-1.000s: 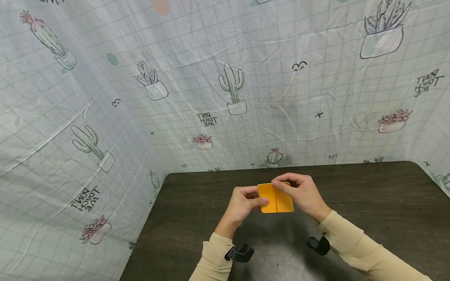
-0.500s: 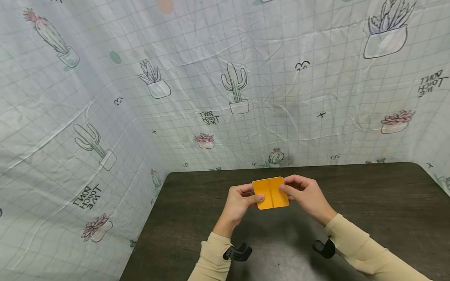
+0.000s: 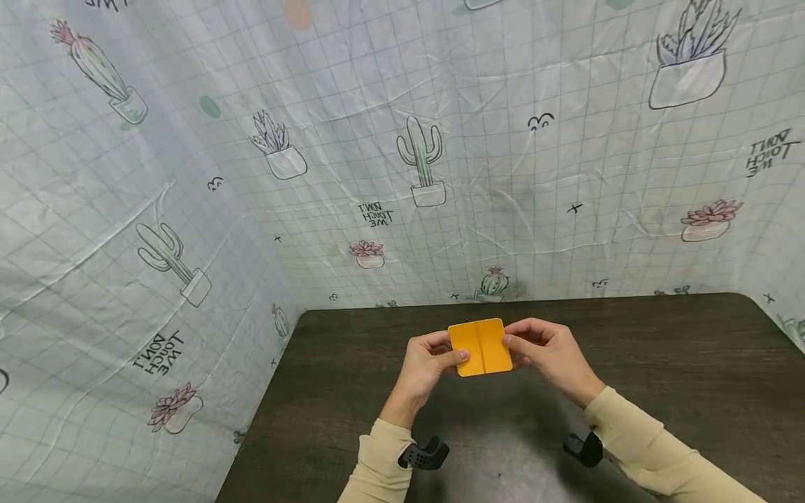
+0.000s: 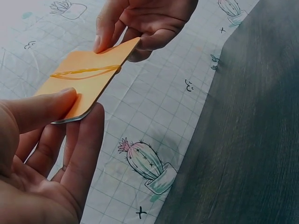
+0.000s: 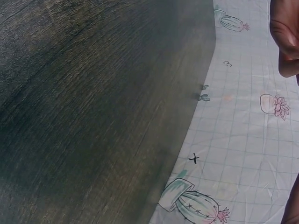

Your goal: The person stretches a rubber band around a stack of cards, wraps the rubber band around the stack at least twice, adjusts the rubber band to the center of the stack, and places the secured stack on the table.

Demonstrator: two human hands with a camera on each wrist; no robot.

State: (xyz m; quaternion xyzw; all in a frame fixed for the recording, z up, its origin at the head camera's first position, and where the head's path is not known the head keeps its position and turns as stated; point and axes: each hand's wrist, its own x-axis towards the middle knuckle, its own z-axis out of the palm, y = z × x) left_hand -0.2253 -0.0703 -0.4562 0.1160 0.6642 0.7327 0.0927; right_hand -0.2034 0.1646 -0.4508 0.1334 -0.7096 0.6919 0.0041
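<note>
Between my two hands I hold a small, thin orange notepad (image 3: pixel 494 345) with rounded corners, raised above the table. A yellow rubber band (image 4: pixel 86 72) crosses its middle in two strands that lie slightly apart in the left wrist view. My left hand (image 3: pixel 423 369) pinches the left side, thumb on the face and fingers behind. At the right edge, my right hand (image 3: pixel 552 355) pinches the pad between thumb and fingers. The right wrist view catches only parts of a hand (image 5: pixel 286 29) at its right border; the notepad is out of that view.
Below the hands spreads a dark wood-grain table (image 3: pixel 327 419). A pale curtain (image 3: pixel 302 230) printed with cacti and a grid hangs behind it and at the sides. Black wrist devices (image 3: pixel 426 454) sit at both sleeves.
My right hand has shifted from the notepad's top, near the rubber band, to its right edge. The notepad has turned slightly and moved a little left.
</note>
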